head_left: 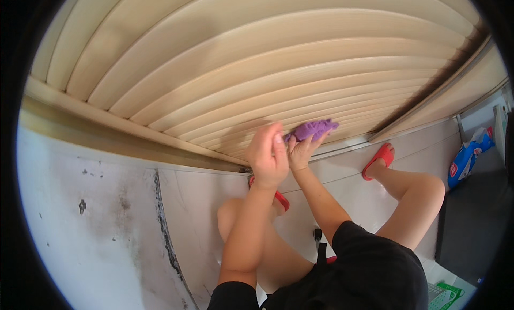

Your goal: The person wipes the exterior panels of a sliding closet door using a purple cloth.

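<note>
A bunched purple cloth (pixel 312 130) rests in my right hand (pixel 302 151), close to the lower slats of a cream louvered door (pixel 281 73). The fingers are bent around the cloth's underside. Just left of it, my left hand (pixel 268 155) is raised with curled fingers, in front of the same door. No object shows in it, though the inside of that hand is turned out of sight.
A metal floor track (pixel 341 148) runs below the door. At left stands a stained white wall (pixel 100 205). A blue plastic packet (pixel 468 159) lies on a dark box (pixel 472 221) at right. My feet wear red slippers (pixel 377 161) on the tiled floor.
</note>
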Demonstrator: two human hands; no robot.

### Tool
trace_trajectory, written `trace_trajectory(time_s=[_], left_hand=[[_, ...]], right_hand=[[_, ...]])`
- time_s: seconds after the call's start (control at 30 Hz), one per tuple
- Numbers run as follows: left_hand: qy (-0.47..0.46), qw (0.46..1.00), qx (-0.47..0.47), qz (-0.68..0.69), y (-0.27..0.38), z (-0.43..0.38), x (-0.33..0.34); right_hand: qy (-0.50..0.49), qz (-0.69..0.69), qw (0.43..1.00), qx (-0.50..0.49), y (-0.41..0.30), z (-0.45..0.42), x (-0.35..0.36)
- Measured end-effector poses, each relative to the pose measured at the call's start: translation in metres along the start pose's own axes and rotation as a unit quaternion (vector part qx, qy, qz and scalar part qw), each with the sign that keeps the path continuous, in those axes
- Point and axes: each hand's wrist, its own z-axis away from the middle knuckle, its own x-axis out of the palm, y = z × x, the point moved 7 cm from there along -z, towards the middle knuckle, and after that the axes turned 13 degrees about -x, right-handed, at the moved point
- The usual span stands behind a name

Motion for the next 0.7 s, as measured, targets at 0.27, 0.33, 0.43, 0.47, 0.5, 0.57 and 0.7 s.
trace_trajectory(time_s=[0.27,0.33,0.43,0.47,0.5,0.57,0.7], left_hand=[[-0.093,0.993,0.068,-0.037,0.015,0.006,0.055],[-0.097,0.991,0.08,-0.049,0.017,0.008,0.061],[-0.09,0.992,0.067,-0.058,0.009,0.012,0.065],[-0.091,0.993,0.059,-0.054,0.006,0.014,0.07],[-0.099,0.992,0.053,-0.059,0.009,0.015,0.076],[-0.113,0.99,0.042,-0.075,0.013,0.016,0.088],[-0.136,0.986,0.044,-0.087,0.01,0.023,0.097]], right_hand=[[0.11,-0.215,0.845,0.477,0.143,0.071,0.0],[0.17,-0.178,0.866,0.435,0.13,0.022,-0.025],[0.185,-0.148,0.908,0.345,0.062,-0.084,-0.068],[0.165,-0.136,0.937,0.277,0.036,-0.117,-0.08],[0.147,-0.119,0.96,0.208,0.014,-0.147,-0.09],[0.193,-0.101,0.975,-0.03,-0.025,-0.199,-0.107],[0.112,0.022,0.94,-0.32,-0.052,-0.255,-0.117]])
